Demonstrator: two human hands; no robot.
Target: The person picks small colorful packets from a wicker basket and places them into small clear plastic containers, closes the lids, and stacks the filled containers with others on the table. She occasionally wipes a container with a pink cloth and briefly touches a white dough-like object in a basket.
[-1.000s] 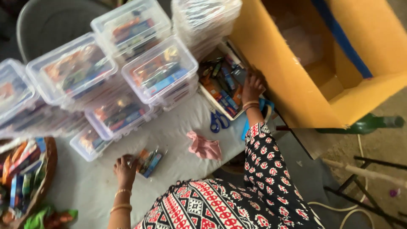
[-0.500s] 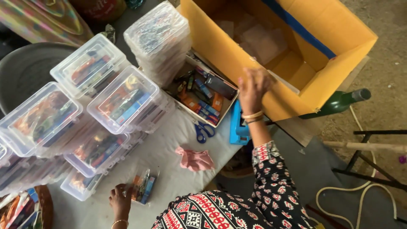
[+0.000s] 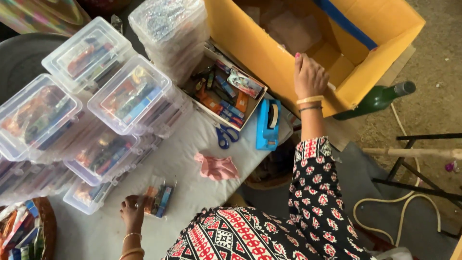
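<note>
My left hand (image 3: 132, 213) rests on the white table (image 3: 187, 178) at the near edge, fingers closed on the end of a clear packet (image 3: 159, 199) of small colourful items. My right hand (image 3: 309, 76) is stretched out to the near wall of a big yellow cardboard box (image 3: 269, 58), with its fingers curled over the rim. Both arms wear bangles, and the right one has a red, black and white patterned sleeve. Left of that hand sits an open shallow box (image 3: 226, 94) of mixed small packets.
Stacks of clear lidded plastic boxes (image 3: 127, 94) filled with colourful items cover the table's left. Blue scissors (image 3: 226, 135), a blue tape dispenser (image 3: 267, 124) and a pink cloth (image 3: 217, 167) lie near the table's edge. A green bottle (image 3: 378, 98) lies beside the box, and a basket (image 3: 29, 233) sits bottom left.
My right hand has lifted from the open shallow box and moved right to the yellow box's rim. My left hand has stayed on the packet. The view has swung towards the box.
</note>
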